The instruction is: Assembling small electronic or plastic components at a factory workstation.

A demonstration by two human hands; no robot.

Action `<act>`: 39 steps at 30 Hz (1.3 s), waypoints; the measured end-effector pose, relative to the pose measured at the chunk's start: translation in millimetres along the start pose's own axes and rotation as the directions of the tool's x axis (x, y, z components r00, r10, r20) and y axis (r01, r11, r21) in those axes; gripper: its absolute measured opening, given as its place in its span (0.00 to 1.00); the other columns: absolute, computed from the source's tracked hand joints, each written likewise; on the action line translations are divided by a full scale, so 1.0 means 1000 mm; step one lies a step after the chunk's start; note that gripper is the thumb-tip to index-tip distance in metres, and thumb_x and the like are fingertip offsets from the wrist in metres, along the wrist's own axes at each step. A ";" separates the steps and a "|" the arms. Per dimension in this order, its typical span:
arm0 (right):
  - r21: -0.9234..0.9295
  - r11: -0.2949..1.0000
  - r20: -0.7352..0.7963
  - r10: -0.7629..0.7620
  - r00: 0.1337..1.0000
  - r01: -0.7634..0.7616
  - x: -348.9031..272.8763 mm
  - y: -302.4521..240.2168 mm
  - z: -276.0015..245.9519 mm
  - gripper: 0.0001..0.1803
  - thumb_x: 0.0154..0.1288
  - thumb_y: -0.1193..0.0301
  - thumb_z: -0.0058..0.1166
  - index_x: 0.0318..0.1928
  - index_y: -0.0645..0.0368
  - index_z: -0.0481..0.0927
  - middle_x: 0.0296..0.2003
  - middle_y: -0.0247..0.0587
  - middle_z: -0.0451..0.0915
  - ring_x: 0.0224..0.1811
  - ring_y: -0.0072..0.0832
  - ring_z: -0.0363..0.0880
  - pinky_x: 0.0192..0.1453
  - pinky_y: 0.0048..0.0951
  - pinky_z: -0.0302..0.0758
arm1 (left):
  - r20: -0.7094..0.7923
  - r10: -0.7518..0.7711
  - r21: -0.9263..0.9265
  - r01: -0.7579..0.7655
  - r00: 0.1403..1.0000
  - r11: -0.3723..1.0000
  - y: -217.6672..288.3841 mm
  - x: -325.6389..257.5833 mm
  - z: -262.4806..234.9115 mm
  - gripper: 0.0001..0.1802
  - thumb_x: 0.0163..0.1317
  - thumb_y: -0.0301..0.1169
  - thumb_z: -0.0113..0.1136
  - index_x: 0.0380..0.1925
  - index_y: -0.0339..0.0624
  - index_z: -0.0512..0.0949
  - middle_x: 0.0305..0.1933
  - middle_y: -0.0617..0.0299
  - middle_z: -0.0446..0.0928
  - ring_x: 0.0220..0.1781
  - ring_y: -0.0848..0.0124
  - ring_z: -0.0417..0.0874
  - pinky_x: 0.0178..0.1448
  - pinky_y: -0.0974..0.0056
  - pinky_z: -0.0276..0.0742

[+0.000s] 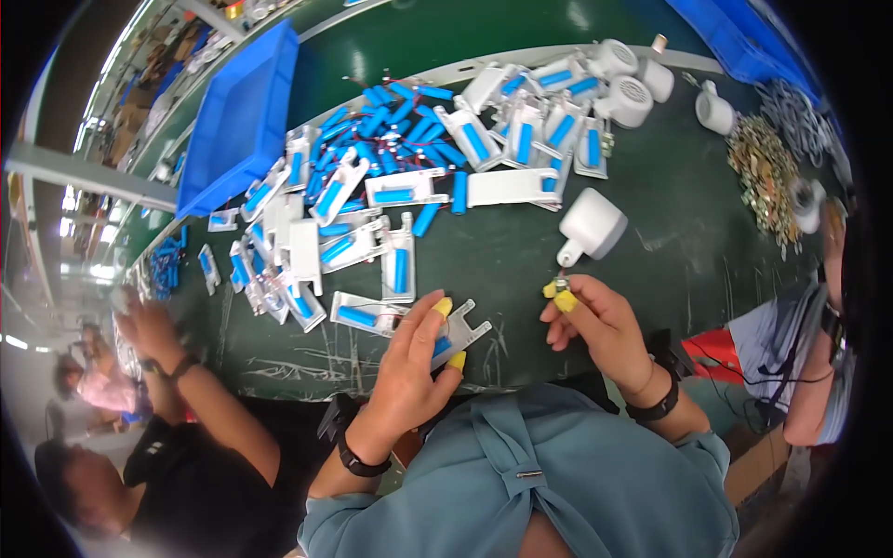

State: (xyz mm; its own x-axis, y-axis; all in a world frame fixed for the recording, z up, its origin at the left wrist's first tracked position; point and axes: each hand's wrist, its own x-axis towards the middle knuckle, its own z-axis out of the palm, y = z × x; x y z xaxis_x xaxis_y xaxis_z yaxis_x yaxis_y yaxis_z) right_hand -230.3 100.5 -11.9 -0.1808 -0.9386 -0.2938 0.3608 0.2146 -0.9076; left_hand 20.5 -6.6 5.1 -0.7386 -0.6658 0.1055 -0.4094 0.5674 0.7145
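My left hand (409, 367), with yellow covers on fingertip and thumb, grips a white plastic casing (468, 327) that has a blue cylindrical battery (441, 347) in it. Between the yellow-covered thumb and finger of my right hand (605, 325) is a small metallic part (561, 285), too small to identify. Just beyond it lies a white rounded housing (595, 223), its narrow neck pointing toward those fingertips. Another white casing with a battery (365, 314) rests on the table beside my left hand.
Loose blue batteries (381, 121) and white casings (302, 251) are heaped across the dark green table (670, 205). A blue bin (242, 121) stands far left. White round housings (625, 100) and small metallic parts (763, 177) lie toward the right. A co-worker's hands (149, 330) are at left.
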 end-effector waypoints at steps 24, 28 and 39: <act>-0.122 0.992 0.145 0.059 0.988 -0.041 -0.006 -0.003 0.019 0.09 0.77 0.72 0.42 0.50 0.64 0.70 0.37 0.37 0.79 0.34 0.20 0.81 0.37 0.23 0.79 | -0.038 -0.024 0.018 0.025 0.999 1.000 0.010 0.033 0.002 0.14 0.54 0.15 0.57 0.41 0.37 0.79 0.39 0.56 0.80 0.41 0.61 0.78 0.47 0.63 0.74; -0.164 0.986 0.166 0.032 0.986 -0.005 -0.003 0.002 0.022 0.09 0.76 0.73 0.44 0.50 0.64 0.70 0.35 0.37 0.80 0.32 0.20 0.81 0.34 0.22 0.79 | 0.063 0.015 -0.051 -0.012 0.998 0.999 0.009 0.031 0.006 0.19 0.54 0.13 0.54 0.47 0.38 0.77 0.38 0.58 0.80 0.43 0.62 0.78 0.49 0.64 0.73; -0.298 0.952 0.159 -0.015 0.987 0.063 -0.001 0.003 0.022 0.09 0.74 0.77 0.42 0.50 0.63 0.72 0.34 0.35 0.81 0.29 0.17 0.80 0.28 0.19 0.75 | 0.085 0.133 -0.027 -0.131 0.987 0.991 0.024 0.048 0.017 0.16 0.52 0.20 0.61 0.44 0.40 0.78 0.38 0.57 0.79 0.44 0.57 0.76 0.52 0.55 0.65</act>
State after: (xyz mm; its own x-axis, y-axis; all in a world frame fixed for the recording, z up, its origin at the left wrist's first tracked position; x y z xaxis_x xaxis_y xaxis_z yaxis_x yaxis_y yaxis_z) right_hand -208.8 95.9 -7.3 -0.0384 -0.9728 -0.2284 0.0595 0.2259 -0.9723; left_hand -34.1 -16.7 15.9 -0.8293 -0.5410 0.1402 -0.2944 0.6361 0.7133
